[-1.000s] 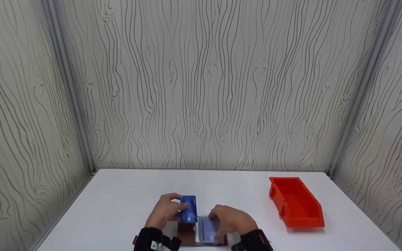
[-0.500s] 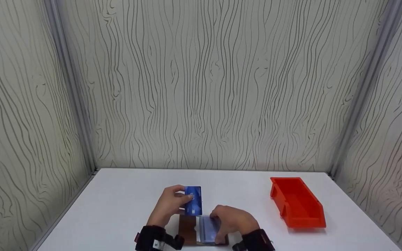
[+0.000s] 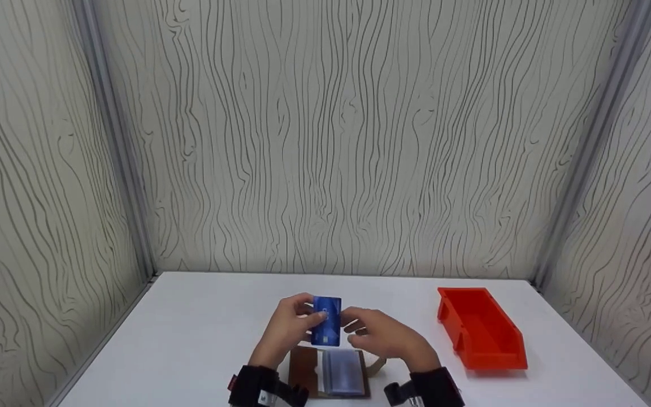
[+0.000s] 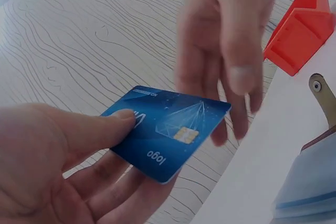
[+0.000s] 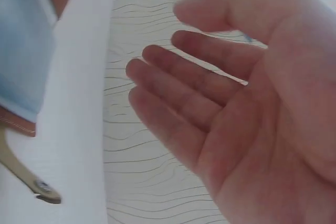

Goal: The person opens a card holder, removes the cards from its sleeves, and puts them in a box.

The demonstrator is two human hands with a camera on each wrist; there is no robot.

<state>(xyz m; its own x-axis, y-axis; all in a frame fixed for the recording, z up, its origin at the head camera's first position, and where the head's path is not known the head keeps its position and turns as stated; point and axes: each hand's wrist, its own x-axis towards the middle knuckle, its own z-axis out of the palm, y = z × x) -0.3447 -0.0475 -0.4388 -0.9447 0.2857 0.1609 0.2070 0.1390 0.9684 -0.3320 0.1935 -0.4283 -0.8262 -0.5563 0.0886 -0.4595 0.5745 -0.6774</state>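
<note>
Just one card [image 4: 167,132], pinched by the left grip [image 3: 290,324], hangs near one wallet [image 3: 330,374], right grip [image 3: 381,333] relaxed.

The card [image 4: 169,129] looks like smooth, glossy plastic.

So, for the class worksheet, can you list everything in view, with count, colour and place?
table: one, white, bottom of the head view
panels: three, pale with dark grain lines, left, back and right of the table
posts: two, grey, at the back corners
bin: one, red-orange, on the table's right side
card holder: one, brown, lying open on the table
sleeves: count unclear, bluish, card holder's right half
strap: one, beige, right of the card holder
card: one, blue, in the left hand
wristbands: two, black, one per wrist
left hand: one, bare, pinching the card
right hand: one, bare, near the card
</note>
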